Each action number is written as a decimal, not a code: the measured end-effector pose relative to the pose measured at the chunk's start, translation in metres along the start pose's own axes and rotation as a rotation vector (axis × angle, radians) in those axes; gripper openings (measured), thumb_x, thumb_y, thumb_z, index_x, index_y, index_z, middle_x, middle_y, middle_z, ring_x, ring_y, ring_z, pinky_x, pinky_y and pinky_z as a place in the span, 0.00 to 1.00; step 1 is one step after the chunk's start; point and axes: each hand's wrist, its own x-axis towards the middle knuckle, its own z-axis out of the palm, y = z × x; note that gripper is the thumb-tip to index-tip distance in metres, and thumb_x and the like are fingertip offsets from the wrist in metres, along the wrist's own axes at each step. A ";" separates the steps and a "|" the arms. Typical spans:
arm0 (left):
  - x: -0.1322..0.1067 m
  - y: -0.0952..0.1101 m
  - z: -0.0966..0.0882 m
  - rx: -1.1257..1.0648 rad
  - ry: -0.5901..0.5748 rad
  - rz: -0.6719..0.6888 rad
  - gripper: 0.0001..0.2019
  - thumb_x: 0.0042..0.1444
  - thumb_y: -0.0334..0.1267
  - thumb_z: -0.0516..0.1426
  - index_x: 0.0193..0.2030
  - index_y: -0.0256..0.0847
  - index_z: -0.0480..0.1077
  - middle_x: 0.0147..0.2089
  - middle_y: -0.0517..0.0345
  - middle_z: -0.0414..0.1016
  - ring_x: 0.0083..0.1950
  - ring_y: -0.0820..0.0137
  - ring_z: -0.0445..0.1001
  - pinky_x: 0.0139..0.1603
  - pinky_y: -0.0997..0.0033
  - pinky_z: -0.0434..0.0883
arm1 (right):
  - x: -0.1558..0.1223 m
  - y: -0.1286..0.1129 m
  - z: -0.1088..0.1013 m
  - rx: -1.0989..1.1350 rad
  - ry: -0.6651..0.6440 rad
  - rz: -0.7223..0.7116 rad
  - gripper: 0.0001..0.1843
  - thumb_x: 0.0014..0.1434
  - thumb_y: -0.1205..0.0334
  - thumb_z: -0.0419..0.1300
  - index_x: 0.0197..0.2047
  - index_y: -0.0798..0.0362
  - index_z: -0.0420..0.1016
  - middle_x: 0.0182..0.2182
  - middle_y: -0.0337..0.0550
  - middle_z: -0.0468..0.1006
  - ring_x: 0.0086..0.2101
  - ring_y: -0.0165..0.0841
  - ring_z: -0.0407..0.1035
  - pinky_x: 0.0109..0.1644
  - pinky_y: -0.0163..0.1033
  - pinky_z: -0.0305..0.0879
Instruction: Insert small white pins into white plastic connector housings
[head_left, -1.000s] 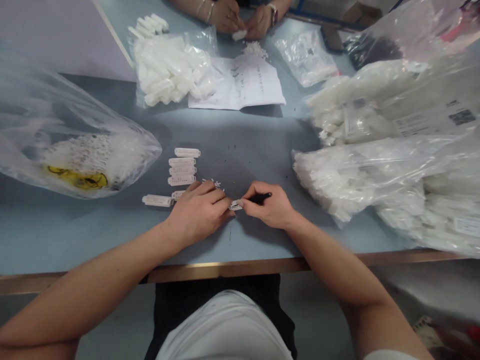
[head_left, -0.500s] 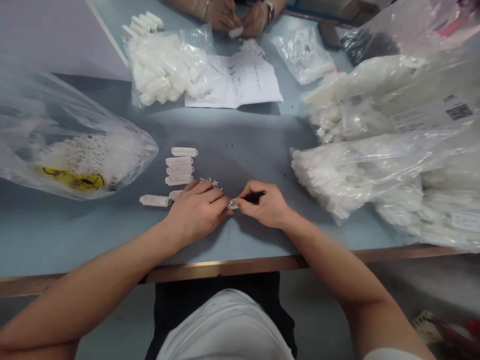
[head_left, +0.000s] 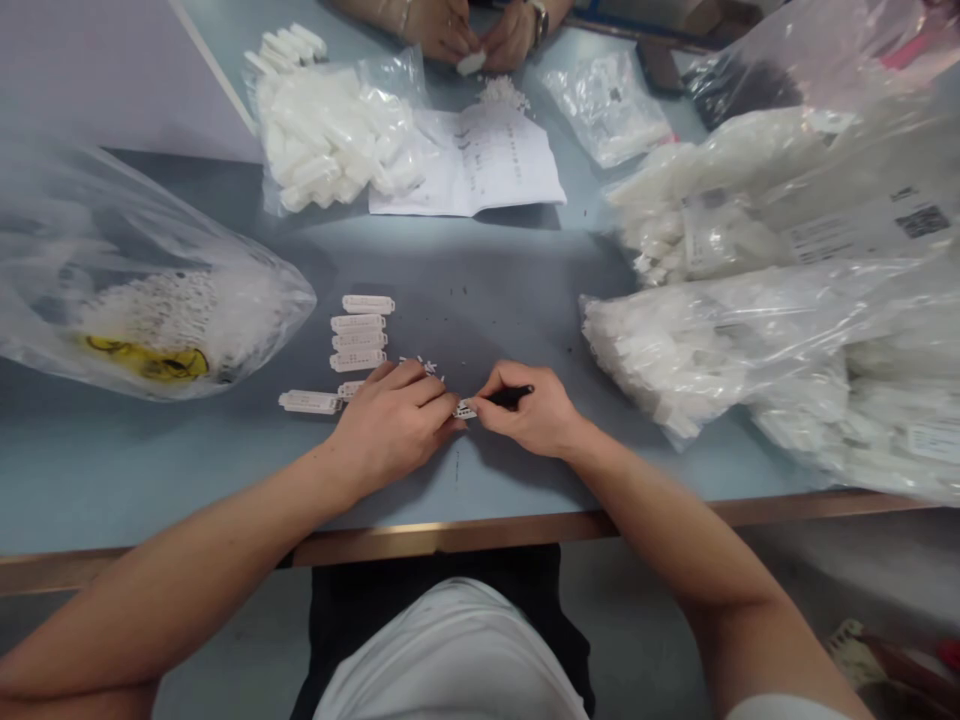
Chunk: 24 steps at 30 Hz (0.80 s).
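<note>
My left hand (head_left: 397, 415) is closed on a small white plastic piece (head_left: 464, 409) with dark slots, pressed against the table; most of it is hidden under the fingers. A slim black pen-like tool (head_left: 512, 396) sits in the pinch of my right hand (head_left: 529, 408), its tip at the white piece. Just beyond my left fingers lies a scatter of tiny white pegs (head_left: 427, 367). Several flat white plastic strips (head_left: 358, 341) form a column to the left, and another strip (head_left: 310, 402) lies beside my left wrist.
A clear bag of small parts (head_left: 161, 320) with a yellow label rests at left. Large bags of white pieces (head_left: 675, 350) crowd the right. At the back are a bag of white parts (head_left: 330, 140), a printed sheet (head_left: 487, 165) and another person's hands (head_left: 480, 35).
Hardly anything differs. The back end of the black tool has tilted very slightly in my right hand; my left hand stays in place on the white piece.
</note>
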 end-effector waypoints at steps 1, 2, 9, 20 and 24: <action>0.000 0.000 0.000 -0.002 0.003 0.002 0.10 0.63 0.45 0.57 0.39 0.43 0.75 0.33 0.56 0.75 0.41 0.62 0.69 0.40 0.60 0.65 | 0.000 0.000 -0.001 0.003 -0.004 0.001 0.09 0.52 0.59 0.65 0.25 0.52 0.71 0.22 0.34 0.72 0.24 0.25 0.59 0.27 0.32 0.54; 0.000 0.000 0.000 0.002 0.004 0.006 0.10 0.63 0.45 0.57 0.40 0.43 0.75 0.33 0.56 0.75 0.41 0.62 0.69 0.40 0.60 0.65 | 0.000 0.000 -0.002 0.008 -0.007 0.007 0.09 0.52 0.59 0.65 0.25 0.52 0.72 0.22 0.33 0.71 0.24 0.25 0.59 0.27 0.32 0.54; 0.001 0.000 -0.001 0.046 0.005 0.027 0.11 0.63 0.46 0.56 0.36 0.42 0.74 0.32 0.56 0.74 0.41 0.62 0.69 0.39 0.60 0.65 | 0.000 0.003 -0.001 0.006 -0.002 0.023 0.09 0.52 0.58 0.66 0.26 0.52 0.72 0.22 0.34 0.72 0.24 0.25 0.59 0.27 0.32 0.54; 0.001 0.001 -0.001 0.024 0.007 0.007 0.11 0.62 0.45 0.57 0.35 0.42 0.75 0.32 0.56 0.75 0.41 0.62 0.69 0.39 0.60 0.65 | 0.000 0.000 0.000 0.014 -0.011 0.046 0.09 0.51 0.58 0.66 0.25 0.52 0.73 0.21 0.34 0.72 0.24 0.25 0.60 0.26 0.32 0.53; 0.000 0.001 -0.001 0.034 0.011 0.013 0.11 0.63 0.46 0.57 0.38 0.42 0.75 0.35 0.55 0.76 0.42 0.61 0.70 0.40 0.60 0.66 | 0.002 -0.002 -0.005 0.030 -0.016 0.037 0.09 0.52 0.58 0.66 0.25 0.52 0.73 0.21 0.34 0.72 0.24 0.25 0.60 0.27 0.33 0.54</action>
